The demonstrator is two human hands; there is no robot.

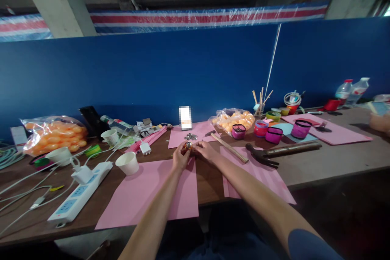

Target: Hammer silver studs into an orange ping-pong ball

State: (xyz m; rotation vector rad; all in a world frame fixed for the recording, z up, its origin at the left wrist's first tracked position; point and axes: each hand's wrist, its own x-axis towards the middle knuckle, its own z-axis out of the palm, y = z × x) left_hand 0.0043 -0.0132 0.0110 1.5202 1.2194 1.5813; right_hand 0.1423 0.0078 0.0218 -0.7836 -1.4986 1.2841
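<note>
My left hand [180, 157] is closed around a small round item [189, 145] with a shiny metallic top and an orange edge. It is too small to name. My right hand [206, 151] meets it from the other side, thumb and fingers pinched together at its edge. Whether a separate piece is in that pinch is hidden. Just beyond both hands, a pile of small shiny metal pieces [191, 136] lies on a pink sheet [174, 137]. Another pink sheet [158, 189] spreads below my left forearm.
A small wooden-handled hammer [230, 148] and a claw hammer [286, 150] lie to the right. Purple containers [273, 135] and a bag of orange balls [233, 120] stand behind them. At left are a paper cup [127, 163], a power strip [81, 195] and loose cables.
</note>
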